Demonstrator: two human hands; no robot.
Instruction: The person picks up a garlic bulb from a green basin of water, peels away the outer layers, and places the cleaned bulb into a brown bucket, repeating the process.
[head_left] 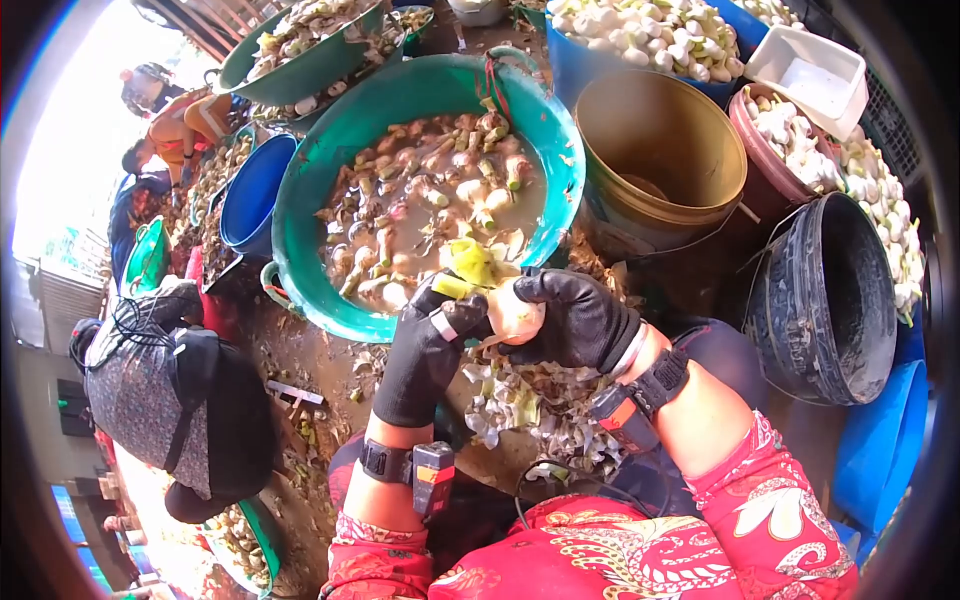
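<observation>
Both my hands, in black gloves, are together just past the near rim of a large green tub point(295, 230). My right hand point(580, 318) is closed around a pale onion-like bulb point(516, 314). Fingers of my left hand point(425, 345) are closed at the bulb's left side, by its yellow-green stalk point(470, 262); whether they also hold a small tool is too small to tell. Muddy water in the tub holds several more bulbs point(385, 215) with cut stalks. Peeled skins point(540, 410) lie below my hands.
An empty brown bucket point(660, 150) and a black bucket point(835, 300) stand at the right, near containers of white bulbs point(650, 35). A blue basin point(258, 195) is left of the tub. A person point(180, 400) sits at the left; others are farther back.
</observation>
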